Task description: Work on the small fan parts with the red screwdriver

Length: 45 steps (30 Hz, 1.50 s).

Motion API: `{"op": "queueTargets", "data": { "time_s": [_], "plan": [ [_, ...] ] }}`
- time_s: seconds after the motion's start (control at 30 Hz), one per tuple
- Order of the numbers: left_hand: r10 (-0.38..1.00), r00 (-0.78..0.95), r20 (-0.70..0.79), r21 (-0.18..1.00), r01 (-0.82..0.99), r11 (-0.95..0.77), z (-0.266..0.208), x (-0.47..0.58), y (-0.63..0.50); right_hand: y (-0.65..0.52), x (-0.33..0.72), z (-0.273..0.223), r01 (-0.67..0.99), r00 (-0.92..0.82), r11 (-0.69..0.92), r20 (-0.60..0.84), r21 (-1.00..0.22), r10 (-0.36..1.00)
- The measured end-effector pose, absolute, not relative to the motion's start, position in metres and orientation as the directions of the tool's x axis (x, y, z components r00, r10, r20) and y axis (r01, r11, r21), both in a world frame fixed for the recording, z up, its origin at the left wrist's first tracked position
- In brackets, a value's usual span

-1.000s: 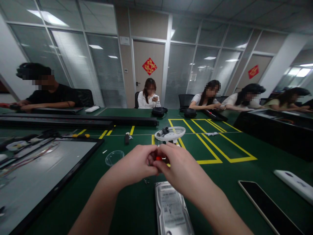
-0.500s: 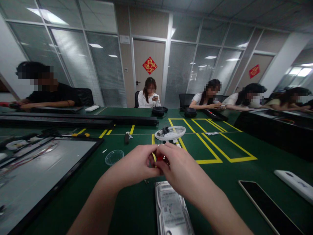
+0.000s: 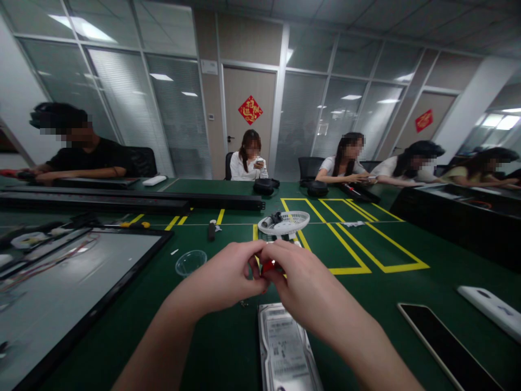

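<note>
My left hand [image 3: 232, 274] and my right hand [image 3: 295, 269] meet above the green table, fingertips together and fingers curled. A small shiny red thing [image 3: 268, 266] shows between the right hand's thumb and fingers; its kind is mostly hidden by them. The left fingers are bent against the right ones, and what they pinch, if anything, is out of sight. Just below the hands lies a silver hard drive [image 3: 285, 347], label side up, partly covered by my right forearm. Several tiny screws [image 3: 243, 303] lie near its far left corner.
A clear plastic lid [image 3: 191, 263] lies left of my hands, and a white basket [image 3: 299, 224] with dark parts beyond them. A large flat panel [image 3: 97, 271] fills the left. Two phones, one dark-screened [image 3: 443, 342], lie at right. Several people sit across the green table [image 3: 366, 309].
More of the red thing shows between my fingers. My hands keep nearly the same place. A person across the table at right has turned their head.
</note>
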<state>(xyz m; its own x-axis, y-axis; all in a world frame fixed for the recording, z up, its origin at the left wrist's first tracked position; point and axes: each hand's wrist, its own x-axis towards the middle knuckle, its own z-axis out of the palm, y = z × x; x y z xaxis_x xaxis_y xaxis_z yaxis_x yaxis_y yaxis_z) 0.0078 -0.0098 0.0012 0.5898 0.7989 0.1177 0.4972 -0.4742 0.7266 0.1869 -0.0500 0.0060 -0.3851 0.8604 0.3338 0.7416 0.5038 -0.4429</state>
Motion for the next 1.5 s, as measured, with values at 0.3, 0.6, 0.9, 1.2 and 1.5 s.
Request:
{"op": "queueTargets", "data": {
  "time_s": [0.3,0.6,0.9,1.2,1.5],
  "plan": [
    [0.813,0.576,0.088,0.751,0.498,-0.434,-0.0014,0.0068,-0.0068,-0.0474,0.1864,0.0063,0.761,-0.335,0.456,0.322,-0.462,0.885],
    [0.807,0.588,0.058,0.754,0.504,-0.422,-0.0006,0.0083,-0.0078,-0.0505,0.186,0.009,0.75,-0.329,0.453,0.323,-0.482,0.887],
    [0.802,0.595,0.058,0.751,0.503,-0.428,0.0036,0.0072,-0.0104,-0.0508,0.1887,0.0068,0.71,-0.401,0.52,0.334,-0.475,0.853],
    [0.809,0.584,0.07,0.757,0.498,-0.424,0.0032,0.0085,-0.0111,-0.0489,0.1877,0.006,0.722,-0.381,0.507,0.341,-0.471,0.859],
    [0.81,0.583,0.056,0.756,0.506,-0.416,0.0005,0.0083,-0.0093,-0.0491,0.1875,0.0079,0.776,-0.3,0.428,0.326,-0.464,0.897]
  ]
}}
